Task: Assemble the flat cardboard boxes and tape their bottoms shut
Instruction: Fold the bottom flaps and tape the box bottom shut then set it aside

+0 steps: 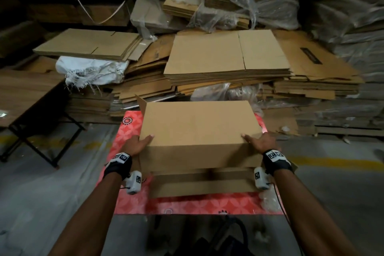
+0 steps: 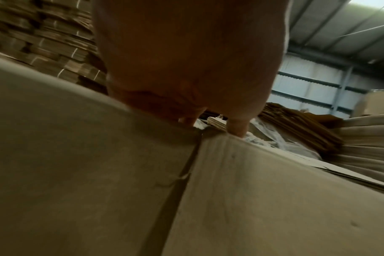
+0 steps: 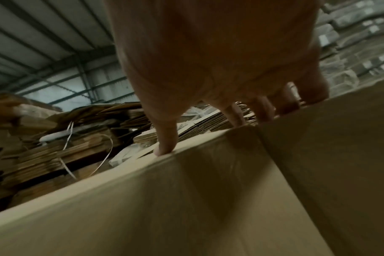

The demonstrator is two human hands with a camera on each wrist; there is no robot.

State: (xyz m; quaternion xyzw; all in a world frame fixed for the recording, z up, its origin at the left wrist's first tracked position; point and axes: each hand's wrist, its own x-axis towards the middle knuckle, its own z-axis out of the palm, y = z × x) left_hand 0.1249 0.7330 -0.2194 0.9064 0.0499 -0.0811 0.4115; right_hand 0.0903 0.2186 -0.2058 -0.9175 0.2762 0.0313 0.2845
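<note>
Head view: the cardboard box (image 1: 199,122) stands on the red patterned mat (image 1: 187,203). The left hand (image 1: 136,143) and the right hand (image 1: 259,141) clamp its near top corners, thumbs on top. Stacks of flat cardboard (image 1: 226,56) lie beyond the mat.

Arms: bare, no sleeves.
Left wristband (image 1: 118,162): black strap behind the grip, white tag with black square code.
Right wristband (image 1: 276,159): same.
Left wrist camera (image 1: 134,182): white, coded block, thin dark cable.
Right wrist camera (image 1: 260,178): alike.
</note>
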